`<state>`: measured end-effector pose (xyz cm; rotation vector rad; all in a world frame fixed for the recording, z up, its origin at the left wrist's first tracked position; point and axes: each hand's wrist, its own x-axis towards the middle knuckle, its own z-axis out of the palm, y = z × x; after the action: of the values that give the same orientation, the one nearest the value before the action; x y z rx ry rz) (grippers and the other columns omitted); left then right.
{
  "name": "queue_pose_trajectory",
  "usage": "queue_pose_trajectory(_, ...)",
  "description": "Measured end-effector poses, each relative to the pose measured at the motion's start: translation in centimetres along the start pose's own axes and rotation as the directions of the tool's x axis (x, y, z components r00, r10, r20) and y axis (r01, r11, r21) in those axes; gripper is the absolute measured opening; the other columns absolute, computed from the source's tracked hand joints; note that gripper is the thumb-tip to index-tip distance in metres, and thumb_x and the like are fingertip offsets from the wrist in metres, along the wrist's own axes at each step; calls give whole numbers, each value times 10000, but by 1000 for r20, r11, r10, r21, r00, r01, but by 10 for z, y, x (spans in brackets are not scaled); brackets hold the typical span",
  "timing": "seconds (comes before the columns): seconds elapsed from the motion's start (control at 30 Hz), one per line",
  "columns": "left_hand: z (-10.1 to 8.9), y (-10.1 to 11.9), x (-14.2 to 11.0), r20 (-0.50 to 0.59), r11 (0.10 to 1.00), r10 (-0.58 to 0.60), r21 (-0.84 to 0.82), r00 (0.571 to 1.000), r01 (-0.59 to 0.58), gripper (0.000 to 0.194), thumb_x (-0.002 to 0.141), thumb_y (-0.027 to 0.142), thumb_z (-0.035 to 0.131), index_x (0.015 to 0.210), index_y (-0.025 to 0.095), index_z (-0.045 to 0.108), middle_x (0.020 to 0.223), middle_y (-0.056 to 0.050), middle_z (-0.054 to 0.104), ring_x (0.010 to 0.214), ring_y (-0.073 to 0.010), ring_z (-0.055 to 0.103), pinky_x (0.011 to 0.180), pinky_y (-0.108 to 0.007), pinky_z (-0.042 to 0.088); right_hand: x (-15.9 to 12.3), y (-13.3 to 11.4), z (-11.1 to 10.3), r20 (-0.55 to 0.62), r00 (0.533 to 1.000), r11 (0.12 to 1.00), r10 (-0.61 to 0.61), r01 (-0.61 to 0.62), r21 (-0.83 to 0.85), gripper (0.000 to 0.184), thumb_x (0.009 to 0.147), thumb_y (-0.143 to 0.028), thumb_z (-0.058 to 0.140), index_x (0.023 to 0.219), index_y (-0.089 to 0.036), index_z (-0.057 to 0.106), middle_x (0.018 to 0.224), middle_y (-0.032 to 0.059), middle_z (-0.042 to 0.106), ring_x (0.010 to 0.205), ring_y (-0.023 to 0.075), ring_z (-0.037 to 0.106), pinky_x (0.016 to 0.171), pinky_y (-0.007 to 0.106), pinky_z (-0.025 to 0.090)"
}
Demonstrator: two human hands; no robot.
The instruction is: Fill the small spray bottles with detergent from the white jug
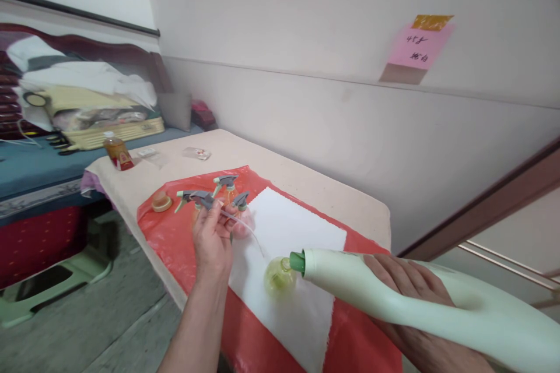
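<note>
My left hand (215, 230) is closed around a grey spray-bottle trigger head (195, 198), with its thin dip tube (250, 229) trailing to the right. My right hand (411, 285) grips a large pale green jug (345, 274) by its handle. The jug is tilted, and its darker green mouth (297, 262) comes right up to the opening of a small round bottle (280, 281). Whether they touch I cannot tell. Yellowish green shows in that bottle, which stands on a white cloth (297, 221). Behind my left hand are an orange spray bottle (230, 193) and a pink spray bottle (243, 224).
Red plastic sheeting (170, 227) lies under the cloth on the table (350, 201). A round lid (161, 202) sits at its left. Farther back stand a drink bottle (117, 151) and small clear packets (196, 153). A red-covered stool (48, 250) is at left; a wall runs behind the table.
</note>
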<state>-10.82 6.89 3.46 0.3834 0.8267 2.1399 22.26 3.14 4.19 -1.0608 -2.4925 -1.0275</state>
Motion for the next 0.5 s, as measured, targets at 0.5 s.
queue_pose_trajectory(0.5, 0, 0, 0, 8, 1000, 13, 11, 1000, -13, 242, 733, 361, 758, 833, 168, 651, 655, 1, 660, 635, -131, 635, 598, -236, 458, 0, 0, 5, -9, 1000, 998, -23, 23, -55, 376, 863, -149, 477, 1220, -59, 551, 1126, 212, 631, 988, 344, 601, 869, 546, 482)
